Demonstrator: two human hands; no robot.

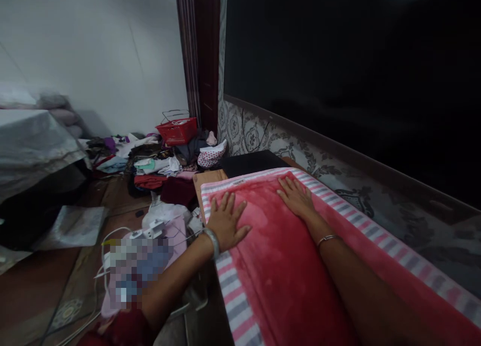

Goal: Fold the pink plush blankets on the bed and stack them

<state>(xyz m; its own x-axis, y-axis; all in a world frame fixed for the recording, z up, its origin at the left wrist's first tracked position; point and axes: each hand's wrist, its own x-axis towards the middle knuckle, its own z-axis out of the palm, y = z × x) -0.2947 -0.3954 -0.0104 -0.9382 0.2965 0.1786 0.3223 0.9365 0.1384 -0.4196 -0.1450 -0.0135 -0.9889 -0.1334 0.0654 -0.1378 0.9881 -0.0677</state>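
Dim room, dark television screen [353, 70] along the wall above a patterned wallpaper strip; all places below are given relative to the red towel [285, 246].

Left hand [226, 221]: flat, palm down, fingers spread wide, pressing on the red towel near its left striped edge. Nothing gripped. Pale bangle at the wrist.

Right hand [296, 196]: flat, palm down, fingers extended and slightly splayed, resting on the red towel toward its far end, right of the left hand. Nothing gripped. Thin bracelet at the wrist.

Red towel: plush, with pink, white and grey striped borders on both long sides; spread over a wooden tabletop [208, 178], whose bare corner shows just beyond the far-left corner of the towel. Forearms lie over its near half.

Black flat box [251, 163]: just beyond the towel's far end, on the same surface.

Clothes pile [158, 168]: on the floor, beyond and left of the towel. Red basket [176, 130] sits behind that pile, against the curtain.

White power strip and cables [150, 232]: on the floor left of the towel, near the left forearm.
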